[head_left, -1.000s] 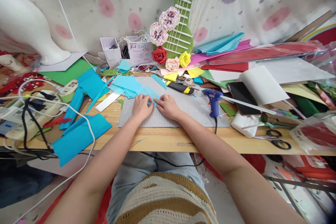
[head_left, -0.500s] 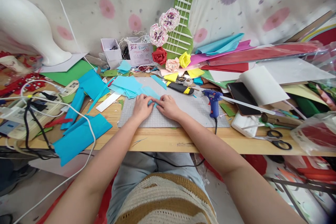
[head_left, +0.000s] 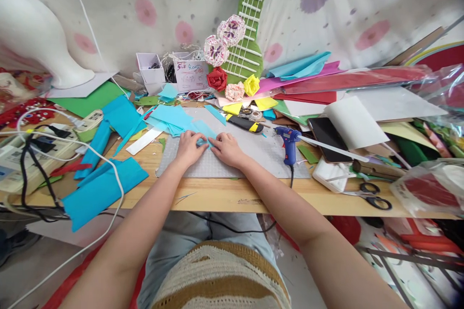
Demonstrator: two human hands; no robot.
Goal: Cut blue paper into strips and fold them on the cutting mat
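Observation:
My left hand (head_left: 190, 148) is closed, thumb and fingers pinching a piece of light blue paper (head_left: 203, 128) low over the grey cutting mat (head_left: 250, 159). Close on its right, my right hand (head_left: 227, 148) has its fingertips on the same paper, near its lower end. My fingers partly cover that end. Behind my left hand lies a loose stack of light blue paper sheets (head_left: 169, 118). A black and yellow utility knife (head_left: 245, 123) rests beyond my right hand. The blue glue gun (head_left: 289, 145) lies on the right of the mat.
At left are darker blue crepe paper (head_left: 105, 188), a power strip (head_left: 47, 159) and a white cable. A phone (head_left: 328, 137), scissors (head_left: 373, 198) and a plastic bag (head_left: 427, 186) lie right. A green guitar-shaped piece with paper flowers (head_left: 246, 34) and a white mannequin head (head_left: 36, 34) stand behind.
My fingertips have drawn slightly apart, with a small gap between my hands now. Both hands stay at the light blue paper. The camera view has shifted a little to the right.

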